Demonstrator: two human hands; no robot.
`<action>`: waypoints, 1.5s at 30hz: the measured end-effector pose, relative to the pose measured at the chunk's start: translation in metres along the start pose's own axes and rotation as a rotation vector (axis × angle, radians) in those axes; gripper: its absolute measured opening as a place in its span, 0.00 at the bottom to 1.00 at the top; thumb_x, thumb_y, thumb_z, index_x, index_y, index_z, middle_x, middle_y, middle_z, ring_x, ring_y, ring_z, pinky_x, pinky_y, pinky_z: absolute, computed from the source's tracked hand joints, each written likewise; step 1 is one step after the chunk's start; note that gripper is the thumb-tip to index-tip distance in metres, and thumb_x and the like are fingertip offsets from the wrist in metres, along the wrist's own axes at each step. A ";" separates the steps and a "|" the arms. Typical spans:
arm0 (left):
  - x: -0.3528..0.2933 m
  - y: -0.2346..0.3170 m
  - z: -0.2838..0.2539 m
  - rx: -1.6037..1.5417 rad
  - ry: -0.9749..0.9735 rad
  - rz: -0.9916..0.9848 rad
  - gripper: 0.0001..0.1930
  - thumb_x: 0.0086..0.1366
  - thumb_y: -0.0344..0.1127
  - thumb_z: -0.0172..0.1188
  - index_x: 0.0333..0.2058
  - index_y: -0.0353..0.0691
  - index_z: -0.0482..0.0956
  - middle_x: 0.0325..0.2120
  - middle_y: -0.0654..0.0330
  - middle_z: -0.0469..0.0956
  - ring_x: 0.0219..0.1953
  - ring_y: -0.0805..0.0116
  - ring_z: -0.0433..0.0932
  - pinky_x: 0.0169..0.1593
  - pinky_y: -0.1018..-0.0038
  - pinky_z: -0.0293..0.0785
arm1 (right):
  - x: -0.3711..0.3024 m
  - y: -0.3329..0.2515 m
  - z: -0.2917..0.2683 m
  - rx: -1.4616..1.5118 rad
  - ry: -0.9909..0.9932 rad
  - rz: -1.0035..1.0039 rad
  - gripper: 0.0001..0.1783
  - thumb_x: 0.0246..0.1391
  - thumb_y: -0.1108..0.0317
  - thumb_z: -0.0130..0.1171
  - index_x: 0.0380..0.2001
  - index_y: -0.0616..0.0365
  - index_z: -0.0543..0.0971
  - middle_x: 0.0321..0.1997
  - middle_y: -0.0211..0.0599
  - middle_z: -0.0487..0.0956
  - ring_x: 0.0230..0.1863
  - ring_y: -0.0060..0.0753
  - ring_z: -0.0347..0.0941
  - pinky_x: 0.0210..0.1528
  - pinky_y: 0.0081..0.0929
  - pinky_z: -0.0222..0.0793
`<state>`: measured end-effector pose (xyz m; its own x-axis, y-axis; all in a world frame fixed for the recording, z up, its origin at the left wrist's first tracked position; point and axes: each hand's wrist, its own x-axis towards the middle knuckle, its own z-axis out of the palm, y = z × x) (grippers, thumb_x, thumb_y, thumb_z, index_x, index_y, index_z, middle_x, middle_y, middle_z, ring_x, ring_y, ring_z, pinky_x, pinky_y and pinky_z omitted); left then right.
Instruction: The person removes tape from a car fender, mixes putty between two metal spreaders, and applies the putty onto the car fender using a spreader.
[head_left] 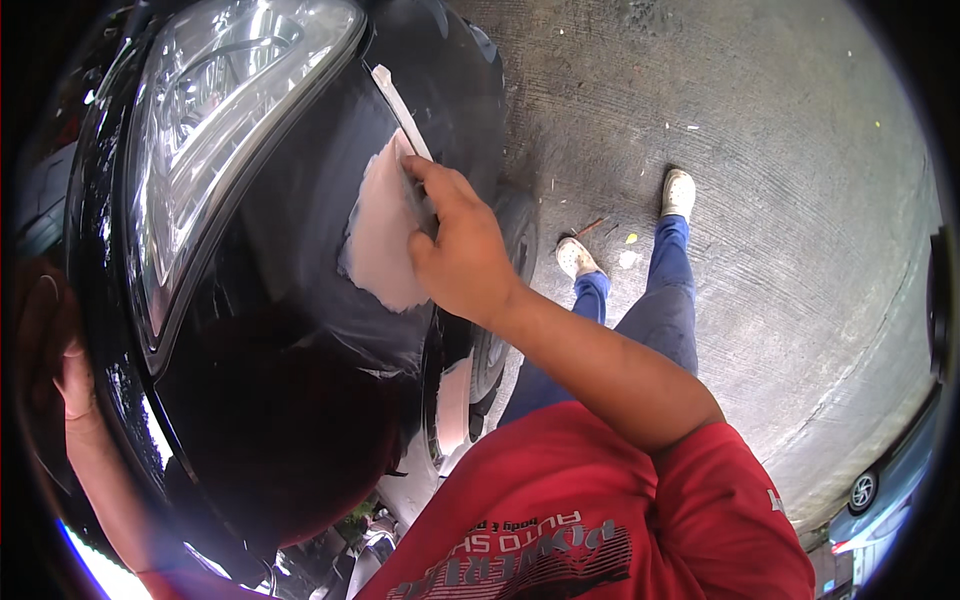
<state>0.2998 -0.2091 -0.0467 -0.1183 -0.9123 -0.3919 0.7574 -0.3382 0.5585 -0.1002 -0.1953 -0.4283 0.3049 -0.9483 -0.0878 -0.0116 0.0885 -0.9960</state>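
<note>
A pale pink patch of body filler [378,235] covers part of the black car bumper [290,220], with a dull, scuffed area around it. My right hand [462,245] lies against the patch's right edge, index finger stretched up it and thumb bent below. Its other fingers are hidden, and whether anything small sits under them is not visible. Just above the index fingertip a whitish strip [400,108] runs along the panel's edge. Far to the left, my left hand [75,375] rests on the shiny black bodywork, its fingers laid out and partly in shadow.
A clear headlight [215,120] borders the panel on the left. Lower down is a second pink patch [453,405], near a tyre [490,365]. My pale clogs [678,192] stand on grooved concrete [800,250]. A blue car [880,500] is at the lower right.
</note>
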 end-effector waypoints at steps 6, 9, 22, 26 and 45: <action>0.014 -0.021 0.015 0.070 -0.017 -0.005 0.10 0.85 0.31 0.47 0.54 0.32 0.72 0.33 0.58 0.69 0.23 0.71 0.71 0.17 0.75 0.68 | -0.019 -0.017 0.003 0.023 -0.019 -0.004 0.38 0.52 0.80 0.57 0.70 0.65 0.72 0.68 0.58 0.76 0.71 0.63 0.73 0.75 0.45 0.68; 0.022 -0.033 0.024 0.112 -0.021 -0.006 0.08 0.84 0.31 0.48 0.52 0.33 0.72 0.32 0.59 0.69 0.23 0.70 0.71 0.17 0.75 0.68 | -0.032 -0.025 0.005 0.029 -0.047 -0.019 0.39 0.51 0.81 0.57 0.71 0.64 0.71 0.69 0.58 0.75 0.73 0.63 0.70 0.77 0.46 0.65; 0.049 -0.090 0.087 0.405 -0.074 0.038 0.06 0.84 0.32 0.51 0.50 0.36 0.75 0.28 0.63 0.67 0.23 0.72 0.71 0.19 0.79 0.68 | -0.058 -0.072 -0.019 0.284 -0.234 0.124 0.38 0.52 0.84 0.50 0.70 0.63 0.72 0.65 0.62 0.78 0.69 0.67 0.74 0.73 0.47 0.68; 0.071 -0.117 0.064 0.677 0.136 0.270 0.28 0.88 0.38 0.48 0.79 0.40 0.57 0.28 0.68 0.66 0.22 0.82 0.64 0.19 0.82 0.64 | -0.003 -0.061 -0.046 0.076 -0.032 0.136 0.37 0.58 0.81 0.47 0.73 0.61 0.71 0.63 0.62 0.82 0.64 0.56 0.81 0.69 0.38 0.72; 0.070 -0.133 0.082 0.347 -0.059 0.080 0.26 0.82 0.48 0.56 0.63 0.29 0.76 0.54 0.46 0.86 0.52 0.59 0.90 0.59 0.62 0.88 | 0.044 -0.041 0.031 -0.116 0.010 0.172 0.36 0.63 0.80 0.47 0.75 0.59 0.69 0.67 0.58 0.81 0.69 0.50 0.78 0.71 0.37 0.71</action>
<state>0.1380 -0.2468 -0.0886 -0.1115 -0.9475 -0.2998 0.5036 -0.3139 0.8049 -0.0570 -0.2308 -0.3912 0.2799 -0.9253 -0.2558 -0.1721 0.2138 -0.9616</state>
